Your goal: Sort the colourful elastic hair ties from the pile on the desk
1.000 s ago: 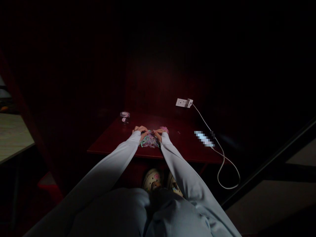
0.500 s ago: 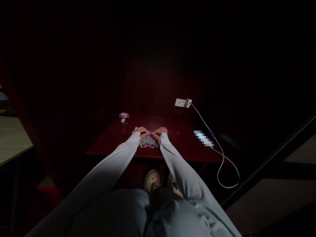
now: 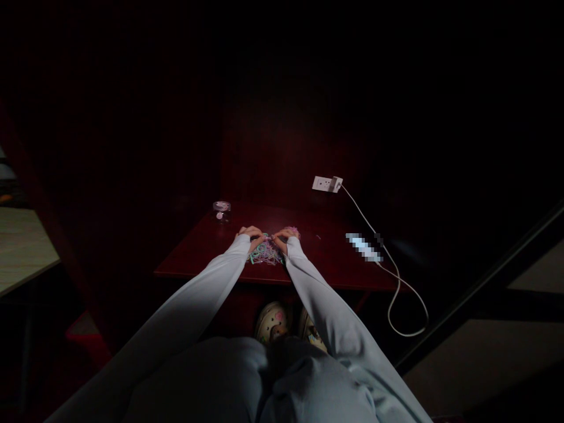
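Observation:
Over the dark red tabletop [image 3: 198, 252], my left hand [image 3: 250, 232] and my right hand [image 3: 285, 235] face each other with fingertips pinched. A thin pale pink band seems to run between them, too small to make out fully. Just below lies a loose pile of pastel elastic bands [image 3: 266, 255], in green, purple and pink, partly covered by my hands. Behind my right hand sits a pink bunch [image 3: 293, 230], perhaps more bands. At the table's far left stands a small clear round tub [image 3: 221, 210] with pinkish bits in it.
A white socket [image 3: 326, 184] on the back panel holds a plug, whose white cable [image 3: 399, 276] loops past the right edge. It reaches a blurred-out phone-like device [image 3: 363, 247]. A tiny strip [image 3: 318, 237] lies on the table. My clogs [image 3: 272, 322] are below.
My right fingertips have drawn slightly away from the left ones, opening a small gap with a pale strand across it. The pile, tub and cable stay put.

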### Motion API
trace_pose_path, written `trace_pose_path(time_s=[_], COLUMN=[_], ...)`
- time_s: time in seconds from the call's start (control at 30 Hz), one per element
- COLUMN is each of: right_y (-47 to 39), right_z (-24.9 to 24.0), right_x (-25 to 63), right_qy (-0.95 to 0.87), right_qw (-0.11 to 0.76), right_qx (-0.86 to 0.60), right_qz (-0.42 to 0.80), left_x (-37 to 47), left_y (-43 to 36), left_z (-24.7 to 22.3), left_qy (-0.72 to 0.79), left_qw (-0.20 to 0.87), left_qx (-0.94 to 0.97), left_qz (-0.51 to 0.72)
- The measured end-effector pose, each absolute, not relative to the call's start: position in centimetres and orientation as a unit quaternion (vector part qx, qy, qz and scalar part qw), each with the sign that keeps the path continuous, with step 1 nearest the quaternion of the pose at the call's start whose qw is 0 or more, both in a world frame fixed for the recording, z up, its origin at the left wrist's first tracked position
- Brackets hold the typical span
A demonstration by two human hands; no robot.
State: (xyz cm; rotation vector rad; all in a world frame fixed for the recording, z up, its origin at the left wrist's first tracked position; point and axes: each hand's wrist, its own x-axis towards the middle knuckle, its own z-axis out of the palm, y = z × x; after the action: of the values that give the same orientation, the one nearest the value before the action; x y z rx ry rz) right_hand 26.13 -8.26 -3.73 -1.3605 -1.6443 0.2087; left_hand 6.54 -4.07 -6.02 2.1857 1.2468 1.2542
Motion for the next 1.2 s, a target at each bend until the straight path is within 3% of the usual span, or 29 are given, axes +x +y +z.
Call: trace_pose_path(time_s=[1.2], right_y=[-9.14], right_z=[-2.90], right_x=[26.27], right_qy=[-0.651], right_qw=[0.486], right_qx=[-0.576], right_qz=[0.091], left_x=[6.62], left_y=[-4.27], left_z=[-5.85], left_qy=[0.385], left_qw=[0.196], left_qx=[0.749], left_qz=[0.503])
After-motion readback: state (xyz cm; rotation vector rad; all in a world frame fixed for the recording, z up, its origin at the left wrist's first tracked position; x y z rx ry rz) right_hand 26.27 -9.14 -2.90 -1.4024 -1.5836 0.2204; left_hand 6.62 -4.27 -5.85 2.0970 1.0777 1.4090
